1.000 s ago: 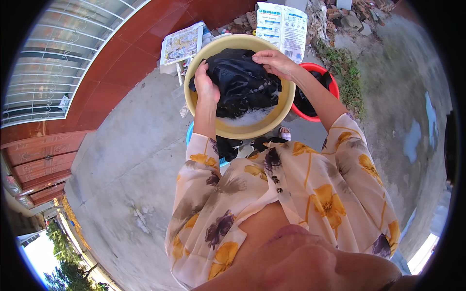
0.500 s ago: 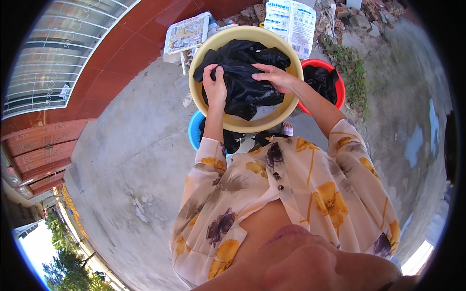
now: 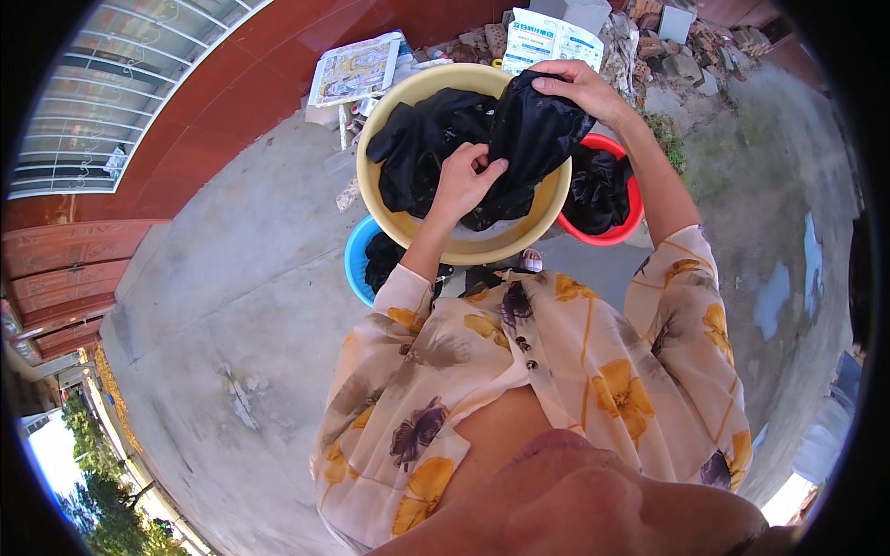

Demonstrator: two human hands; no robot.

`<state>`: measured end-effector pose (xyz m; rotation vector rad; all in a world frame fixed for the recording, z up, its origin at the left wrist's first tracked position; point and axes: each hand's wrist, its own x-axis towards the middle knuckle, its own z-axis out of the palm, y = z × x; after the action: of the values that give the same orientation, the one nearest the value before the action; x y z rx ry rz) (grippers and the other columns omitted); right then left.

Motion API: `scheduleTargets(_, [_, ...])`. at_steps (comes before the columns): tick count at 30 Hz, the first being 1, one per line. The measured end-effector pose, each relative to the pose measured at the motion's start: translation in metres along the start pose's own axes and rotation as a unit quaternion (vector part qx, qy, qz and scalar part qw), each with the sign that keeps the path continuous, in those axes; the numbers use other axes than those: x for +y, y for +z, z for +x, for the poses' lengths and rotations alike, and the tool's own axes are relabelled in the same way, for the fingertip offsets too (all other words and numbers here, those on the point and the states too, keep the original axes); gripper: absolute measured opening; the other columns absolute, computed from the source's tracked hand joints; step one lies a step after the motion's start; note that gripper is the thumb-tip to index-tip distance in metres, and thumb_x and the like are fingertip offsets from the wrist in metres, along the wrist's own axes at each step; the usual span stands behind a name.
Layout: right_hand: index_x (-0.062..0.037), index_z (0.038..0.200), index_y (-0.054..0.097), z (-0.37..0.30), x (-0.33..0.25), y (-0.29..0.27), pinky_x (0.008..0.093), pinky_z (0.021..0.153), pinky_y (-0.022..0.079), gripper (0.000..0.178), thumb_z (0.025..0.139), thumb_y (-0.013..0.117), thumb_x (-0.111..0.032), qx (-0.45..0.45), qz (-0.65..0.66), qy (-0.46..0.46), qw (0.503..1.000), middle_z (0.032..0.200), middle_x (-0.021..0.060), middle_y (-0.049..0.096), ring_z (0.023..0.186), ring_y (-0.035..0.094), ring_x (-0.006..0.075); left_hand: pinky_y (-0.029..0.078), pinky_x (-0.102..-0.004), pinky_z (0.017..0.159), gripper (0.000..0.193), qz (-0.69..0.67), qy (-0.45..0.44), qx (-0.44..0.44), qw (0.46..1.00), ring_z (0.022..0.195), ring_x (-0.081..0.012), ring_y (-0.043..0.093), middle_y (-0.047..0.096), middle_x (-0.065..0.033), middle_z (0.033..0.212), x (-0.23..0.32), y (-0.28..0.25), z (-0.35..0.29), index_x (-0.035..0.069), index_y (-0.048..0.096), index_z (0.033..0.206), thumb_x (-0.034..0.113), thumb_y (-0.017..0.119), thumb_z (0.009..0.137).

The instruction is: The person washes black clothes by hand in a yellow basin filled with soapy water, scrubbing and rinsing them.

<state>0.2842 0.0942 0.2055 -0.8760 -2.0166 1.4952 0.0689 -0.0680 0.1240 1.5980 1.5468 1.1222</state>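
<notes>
A large yellow basin (image 3: 464, 255) holds wet black cloth (image 3: 422, 139) and a little water. Above its right side a black garment (image 3: 538, 134) is stretched up between my hands. My right hand (image 3: 584, 91) grips the garment's upper end, past the basin's right rim. Lower down, near the basin's middle, my left hand (image 3: 466, 181) pinches the same garment with curled fingers. The lower end of the garment hangs into the basin. What kind of garment it is I cannot tell.
A red tub (image 3: 633, 208) with black cloth stands right of the basin. A blue basket (image 3: 357, 264), also with black cloth, is at the lower left. Behind lie a white and blue package (image 3: 547, 42), a patterned box (image 3: 355, 69) and broken bricks (image 3: 681, 67).
My right hand has moved up and right, lifting part of the black garment over the basin's rim. My left hand has shifted right and down, from the left side of the cloth toward the middle.
</notes>
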Motion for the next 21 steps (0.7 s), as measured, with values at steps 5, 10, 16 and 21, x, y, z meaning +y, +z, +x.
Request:
scheduleTargets(5, [-0.0039,0.117,0.069,0.014,-0.031,-0.003,0.0236,0.088,0.050,0.030,0.093,0.068,-0.021,0.000,-0.018,-0.039,0.999,0.103,0.0020,0.070,0.093,0.064,0.0098,0.050,-0.0270,0.077,0.022,-0.342,-0.163,-0.131,0.916,0.082,-0.0104,0.063,0.070,-0.0034,0.096,0.024,-0.023,0.020,-0.002,0.071,0.102,0.009,0.071,0.083])
scheduleTargets(10, [-0.0058,0.123,0.066,0.037,-0.066,-0.006,0.0232,0.088,0.052,0.034,0.092,0.069,-0.022,-0.029,0.047,-0.097,0.994,0.104,0.0021,0.071,0.093,0.066,0.0098,0.051,-0.0291,0.084,0.030,-0.395,-0.008,0.030,0.918,0.089,-0.0119,0.063,0.068,-0.0056,0.104,0.080,-0.092,0.016,-0.002,0.062,0.109,-0.001,0.069,0.079])
scheduleTargets(16, [-0.0100,0.128,0.063,0.047,-0.008,0.030,0.0322,0.087,0.052,0.040,0.093,0.068,-0.028,0.046,-0.289,-0.017,0.956,0.113,0.0074,0.067,0.100,0.061,0.0153,0.047,-0.0434,0.068,0.025,0.189,0.097,0.191,0.958,0.074,-0.0377,0.059,0.062,-0.0189,0.085,0.040,-0.073,0.008,-0.001,0.062,0.094,0.016,0.074,0.079])
scheduleTargets(21, [-0.0021,0.105,0.070,-0.021,0.039,0.098,0.0333,0.074,0.056,0.051,0.091,0.063,-0.050,0.070,-0.103,0.200,0.972,0.087,0.0106,0.071,0.074,0.068,0.0204,0.037,-0.0232,0.056,0.020,-0.174,-0.188,0.106,0.961,0.061,-0.0038,0.045,0.050,0.0042,0.063,-0.070,-0.029,-0.016,0.000,0.067,0.084,0.019,0.073,0.084])
